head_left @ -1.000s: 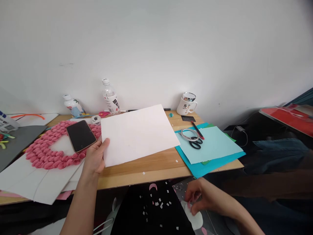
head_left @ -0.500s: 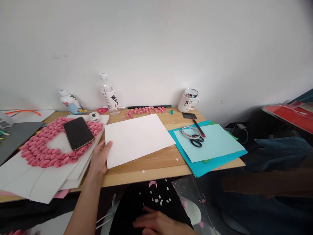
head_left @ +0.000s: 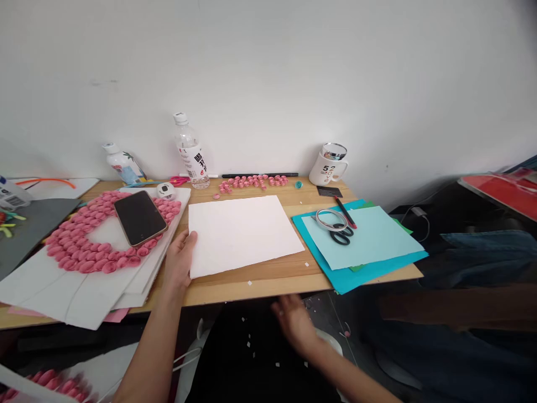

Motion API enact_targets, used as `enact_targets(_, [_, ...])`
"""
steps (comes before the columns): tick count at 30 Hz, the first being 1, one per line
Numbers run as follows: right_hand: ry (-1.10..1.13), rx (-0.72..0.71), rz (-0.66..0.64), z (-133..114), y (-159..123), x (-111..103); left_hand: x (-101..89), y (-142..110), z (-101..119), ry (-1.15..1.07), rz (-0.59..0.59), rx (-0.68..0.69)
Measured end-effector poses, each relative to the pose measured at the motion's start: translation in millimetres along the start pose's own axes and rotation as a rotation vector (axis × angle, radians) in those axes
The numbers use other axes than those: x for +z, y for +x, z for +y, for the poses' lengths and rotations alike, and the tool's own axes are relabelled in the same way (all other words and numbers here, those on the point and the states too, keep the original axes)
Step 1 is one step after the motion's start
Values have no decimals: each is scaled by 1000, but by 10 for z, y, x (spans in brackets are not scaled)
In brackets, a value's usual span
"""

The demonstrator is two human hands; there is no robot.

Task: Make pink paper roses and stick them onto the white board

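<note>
My left hand (head_left: 181,260) pinches the left edge of a white sheet of paper (head_left: 247,235), thumb on top and fingers underneath. The sheet lies almost level over the wooden table (head_left: 268,284). Below the table's front edge, my right hand (head_left: 296,324) is over my dark-clothed lap, fingers stretched out and slightly blurred, with nothing in them. Small white paper scraps (head_left: 248,344) dot the lap. Left of the sheet, a black phone (head_left: 140,218) rests on a ring of pink curled-paper pieces (head_left: 90,263) glued or laid on white paper.
Scissors (head_left: 340,235), a tape roll (head_left: 331,219) and a red-black pen (head_left: 345,212) lie on blue paper sheets (head_left: 377,240) at right. Along the wall stand a water bottle (head_left: 193,159), a white mug (head_left: 328,165) and several loose pink curls (head_left: 251,182).
My right hand has swept forward and right across the lap toward the table edge. Fewer scraps show on the lap. My left hand still holds the sheet; the view has shifted slightly.
</note>
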State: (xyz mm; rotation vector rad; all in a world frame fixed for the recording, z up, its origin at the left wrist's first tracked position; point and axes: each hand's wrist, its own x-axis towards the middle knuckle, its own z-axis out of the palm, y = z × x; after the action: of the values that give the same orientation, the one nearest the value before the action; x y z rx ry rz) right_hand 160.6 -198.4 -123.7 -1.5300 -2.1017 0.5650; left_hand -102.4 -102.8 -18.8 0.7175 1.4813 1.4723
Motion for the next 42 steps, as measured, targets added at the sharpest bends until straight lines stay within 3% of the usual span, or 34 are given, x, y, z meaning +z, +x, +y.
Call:
enact_targets(1, [15, -72, -63, -157, -33, 77, 6, -2, 1, 2, 1, 1])
enact_targets(3, [122, -422, -460, -466, -48, 170, 15, -11, 4, -18, -3, 15])
enact_targets(5, [181, -484, -715, -710, 12, 125, 16, -25, 8, -60, 4, 32])
enact_targets(6, [195, -437, -725, -799, 62, 49, 13, -30, 9, -86, 14, 40])
enact_targets(9, [535, -310, -678, -947, 243, -288, -5, -27, 18, -161, 16, 26])
enact_targets(12, [737, 68, -459, -959, 429, -532, -19, -16, 48, -255, 3, -11])
enact_targets(14, [895, 237, -340, -931, 545, -568, -14, -27, 77, -323, -28, -14])
enact_targets(16, [1078, 280, -227, -918, 641, -543, 6, -66, 101, -366, -64, -10])
enact_targets(20, [1246, 201, 55, -992, 748, -501, 64, -199, 96, -310, -196, -66])
enact_targets(23, [1241, 236, 204, -1024, 776, -531, 96, -281, 85, -192, -317, -68])
enact_targets(26, [1117, 342, 337, -895, 779, -614, 114, -319, 122, -48, -361, -48])
enact_targets(31, [542, 596, 621, -381, 674, -935, 166, -351, 209, 240, -264, 74])
enact_targets(33, [424, 625, 626, -185, 589, -1081, 199, -353, 186, 313, -214, 124])
enact_targets(37, [383, 578, 381, -11, 450, -1236, 232, -274, 62, 411, -41, 245])
enact_targets(42, [393, 491, 281, -111, 506, -1149, 178, -82, 159, 808, 328, 651])
